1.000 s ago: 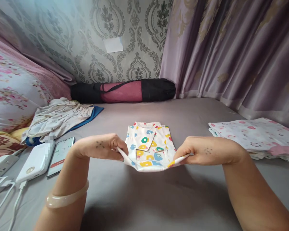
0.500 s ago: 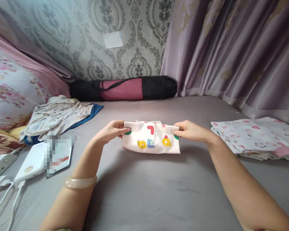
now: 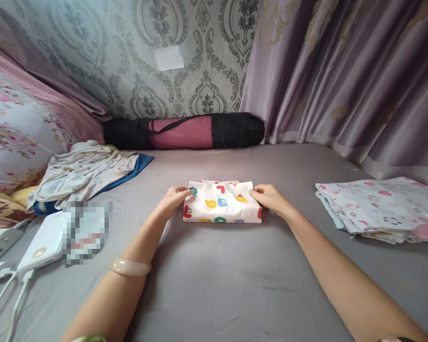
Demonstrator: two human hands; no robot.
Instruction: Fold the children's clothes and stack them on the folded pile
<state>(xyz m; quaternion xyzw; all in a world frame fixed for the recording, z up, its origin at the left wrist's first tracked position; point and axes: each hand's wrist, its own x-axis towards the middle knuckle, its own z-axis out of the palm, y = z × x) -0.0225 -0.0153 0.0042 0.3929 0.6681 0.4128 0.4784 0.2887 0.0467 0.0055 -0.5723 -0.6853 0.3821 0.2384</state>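
Note:
A folded white cloth (image 3: 223, 209) printed with colourful letters lies on the grey bed sheet (image 3: 228, 280) in front of me, its long side across my view. My left hand (image 3: 176, 198) pinches its far left corner between thumb and fingers. At the far right corner, my right hand (image 3: 266, 194) grips the cloth in the same way. Another printed layer shows just behind the far edge. Whether it is part of the same cloth I cannot tell. A pale bangle (image 3: 131, 266) circles my left forearm.
Folded printed cloths (image 3: 381, 204) lie stacked at right. A rumpled cloth pile (image 3: 89, 171), a white power bank (image 3: 44, 242) with a cable, a power strip (image 3: 2, 242) and a blurred-out item are at left. A black and pink rolled bag (image 3: 181, 132) lies along the wall.
The cloth's near part has come down onto the sheet, showing more of its printed face. Both hands have moved slightly closer together, still holding the corners.

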